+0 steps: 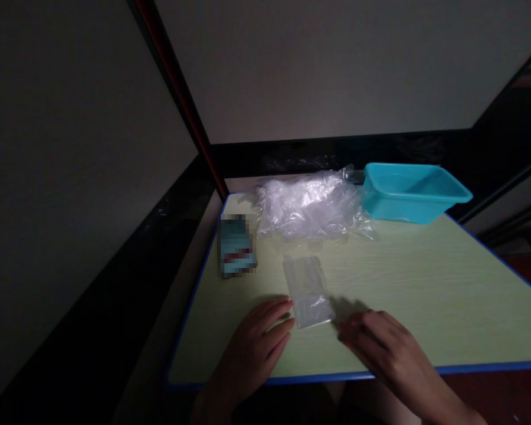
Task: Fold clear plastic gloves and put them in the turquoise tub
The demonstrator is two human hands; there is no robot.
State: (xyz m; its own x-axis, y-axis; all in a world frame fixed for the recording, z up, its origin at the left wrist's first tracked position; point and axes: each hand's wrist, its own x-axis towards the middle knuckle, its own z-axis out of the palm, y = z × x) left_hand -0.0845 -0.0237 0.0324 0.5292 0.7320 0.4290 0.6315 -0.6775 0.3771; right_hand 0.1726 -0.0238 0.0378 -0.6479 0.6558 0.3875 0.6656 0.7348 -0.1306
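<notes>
A small clear plastic bag lies flat on the table, between my two hands. My left hand is open, its fingers a little apart and their tips at the bag's left edge. On the other side, my right hand has its fingers bent and drawn together, close by the bag's lower right corner. Whatever may be between those fingertips is hidden. Behind the small bag sits a crumpled heap of clear plastic bags.
A turquoise plastic basin stands at the back right of the pale table, which has a blue edge. At the left lies a flat rectangular object, blurred out by pixels. Walls rise behind and to the left.
</notes>
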